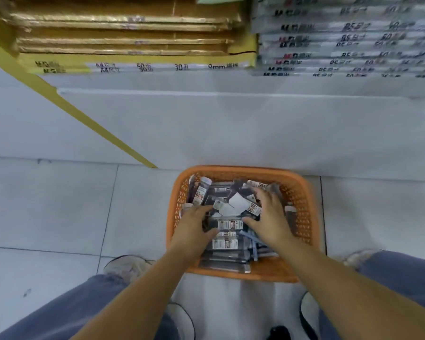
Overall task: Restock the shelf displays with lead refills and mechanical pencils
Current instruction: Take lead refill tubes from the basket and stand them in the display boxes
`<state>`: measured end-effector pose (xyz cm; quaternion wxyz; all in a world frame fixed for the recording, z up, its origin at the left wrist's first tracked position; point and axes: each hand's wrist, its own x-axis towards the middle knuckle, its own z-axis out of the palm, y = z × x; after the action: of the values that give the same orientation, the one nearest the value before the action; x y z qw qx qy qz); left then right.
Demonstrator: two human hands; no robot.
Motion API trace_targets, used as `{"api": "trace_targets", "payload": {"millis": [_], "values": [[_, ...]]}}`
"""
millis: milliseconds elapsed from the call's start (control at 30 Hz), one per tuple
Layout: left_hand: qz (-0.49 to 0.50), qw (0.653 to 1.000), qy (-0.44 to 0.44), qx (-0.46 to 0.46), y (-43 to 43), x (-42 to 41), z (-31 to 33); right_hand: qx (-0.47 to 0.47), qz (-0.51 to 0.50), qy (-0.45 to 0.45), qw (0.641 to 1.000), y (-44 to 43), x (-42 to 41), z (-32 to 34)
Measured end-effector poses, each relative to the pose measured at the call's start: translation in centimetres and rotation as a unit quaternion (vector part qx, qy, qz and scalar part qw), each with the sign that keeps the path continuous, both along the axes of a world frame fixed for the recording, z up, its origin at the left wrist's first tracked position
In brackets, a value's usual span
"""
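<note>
An orange plastic basket (pixel 299 190) stands on the floor between my knees. It is filled with several lead refill packs (pixel 227 224) with white and red labels, and packaged mechanical pencils (pixel 231 262) lie along its near side. Both hands are inside it. My left hand (pixel 194 227) rests on the packs at the left, fingers curled around one. My right hand (pixel 270 217) lies spread over the packs at the right, fingers apart and pressing down. What lies under the palms is hidden.
A white shelf base (pixel 206 123) rises just behind the basket. On the shelf above lie brown paper packs (pixel 123 40) at the left and grey wrapped paper packs (pixel 341 40) at the right. A yellow shelf edge (pixel 84 116) runs diagonally. The floor is pale tile.
</note>
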<state>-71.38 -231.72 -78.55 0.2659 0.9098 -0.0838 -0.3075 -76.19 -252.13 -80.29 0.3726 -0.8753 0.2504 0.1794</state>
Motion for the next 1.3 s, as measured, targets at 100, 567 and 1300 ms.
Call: {"api": "trace_targets", "payload": {"millis": [100,567,1300], "values": [[-0.014,1.0,-0.02,0.011,-0.8,-0.3,-0.6,0.007,0.001,-0.001,1.0,-0.6,-0.5,-0.4],[-0.042,0.998,-0.003,0.045,-1.6,0.2,-1.3,0.06,0.06,0.067,0.994,-1.1,-1.2,-0.4],[0.111,0.983,-0.145,0.028,-1.3,2.0,-0.2,0.274,-0.06,0.134,0.951,-4.3,-2.9,2.1]]}}
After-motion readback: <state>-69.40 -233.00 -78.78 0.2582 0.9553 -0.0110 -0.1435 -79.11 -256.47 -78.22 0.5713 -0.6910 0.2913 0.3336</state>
